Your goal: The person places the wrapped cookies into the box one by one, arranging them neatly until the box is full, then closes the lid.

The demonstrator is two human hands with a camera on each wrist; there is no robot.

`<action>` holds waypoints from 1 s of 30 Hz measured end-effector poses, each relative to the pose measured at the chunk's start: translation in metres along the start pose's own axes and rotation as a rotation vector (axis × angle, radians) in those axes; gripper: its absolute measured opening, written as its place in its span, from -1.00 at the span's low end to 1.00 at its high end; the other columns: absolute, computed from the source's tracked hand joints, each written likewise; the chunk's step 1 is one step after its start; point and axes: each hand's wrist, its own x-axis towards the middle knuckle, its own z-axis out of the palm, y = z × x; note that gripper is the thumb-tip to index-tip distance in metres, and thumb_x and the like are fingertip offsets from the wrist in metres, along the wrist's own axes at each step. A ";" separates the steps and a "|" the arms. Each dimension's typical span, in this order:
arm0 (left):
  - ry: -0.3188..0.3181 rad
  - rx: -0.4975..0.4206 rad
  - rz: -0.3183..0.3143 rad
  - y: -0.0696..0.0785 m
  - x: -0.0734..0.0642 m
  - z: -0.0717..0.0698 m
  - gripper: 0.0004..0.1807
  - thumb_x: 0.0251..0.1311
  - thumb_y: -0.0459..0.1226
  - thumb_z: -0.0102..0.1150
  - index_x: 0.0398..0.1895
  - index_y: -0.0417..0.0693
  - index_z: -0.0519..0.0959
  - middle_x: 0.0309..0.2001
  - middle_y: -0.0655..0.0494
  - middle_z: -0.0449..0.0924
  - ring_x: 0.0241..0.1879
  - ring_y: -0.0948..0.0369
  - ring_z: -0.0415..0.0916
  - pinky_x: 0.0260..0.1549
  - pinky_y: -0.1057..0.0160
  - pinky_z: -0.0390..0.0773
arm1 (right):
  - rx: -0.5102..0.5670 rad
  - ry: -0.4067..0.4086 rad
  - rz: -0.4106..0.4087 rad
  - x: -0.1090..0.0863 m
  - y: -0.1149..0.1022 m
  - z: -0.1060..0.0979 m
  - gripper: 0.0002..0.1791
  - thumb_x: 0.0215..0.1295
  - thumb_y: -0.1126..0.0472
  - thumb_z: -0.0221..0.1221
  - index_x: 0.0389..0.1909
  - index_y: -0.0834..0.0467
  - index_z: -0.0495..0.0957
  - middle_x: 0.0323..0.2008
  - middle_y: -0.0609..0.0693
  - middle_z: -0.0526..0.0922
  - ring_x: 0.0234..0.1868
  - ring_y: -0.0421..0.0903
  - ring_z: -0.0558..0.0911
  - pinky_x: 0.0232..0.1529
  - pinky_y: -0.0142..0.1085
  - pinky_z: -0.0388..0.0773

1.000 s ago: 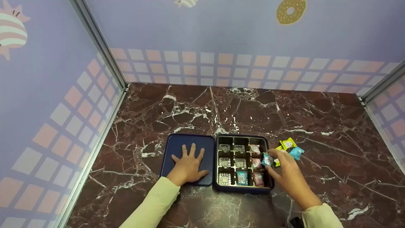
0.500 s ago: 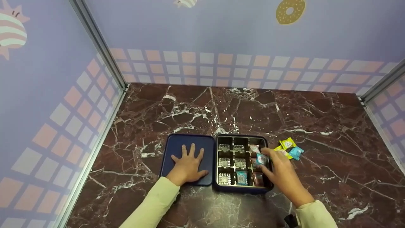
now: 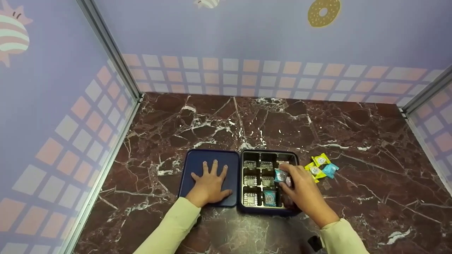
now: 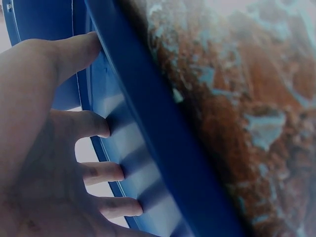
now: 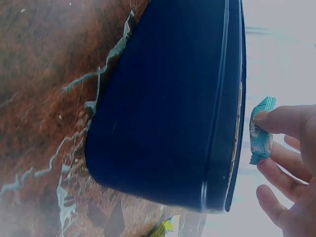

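My left hand (image 3: 208,185) rests with spread fingers on a dark blue tin lid (image 3: 197,158); the left wrist view shows its fingertips (image 4: 131,205) on the lid's surface. A blue-wrapped candy (image 5: 260,133) is pinched between the thumb and fingers of my right hand (image 3: 302,187), above the rim of the dark blue tin (image 5: 163,113). From the head view, that candy overlaps the middle row of the tin's gold divided tray (image 3: 259,169). One blue candy (image 3: 269,198) sits in the front middle compartment. Pinkish candies in the right column are mostly hidden by my right hand.
To the right of the tin, two yellow candies (image 3: 320,160) and a blue candy (image 3: 331,170) lie in a small pile on the dark red marbled tabletop (image 3: 370,197). Patterned panels (image 3: 226,42) enclose the back and sides. Lid and tin stand side by side.
My right hand has carried the blue candy leftward from the tin's right edge to over its middle row, uncovering the pile of candies. My left hand has stayed on the lid.
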 end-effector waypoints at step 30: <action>0.008 -0.020 0.001 -0.001 -0.001 0.001 -0.09 0.20 0.28 0.05 0.54 0.16 0.04 0.54 -0.18 -0.12 0.46 -0.39 -0.20 0.06 -0.60 0.10 | -0.040 -0.084 -0.039 0.004 -0.010 0.014 -0.40 -0.05 0.30 0.46 0.09 0.10 0.52 -0.12 0.07 0.64 -0.09 0.01 0.55 0.00 -0.06 0.46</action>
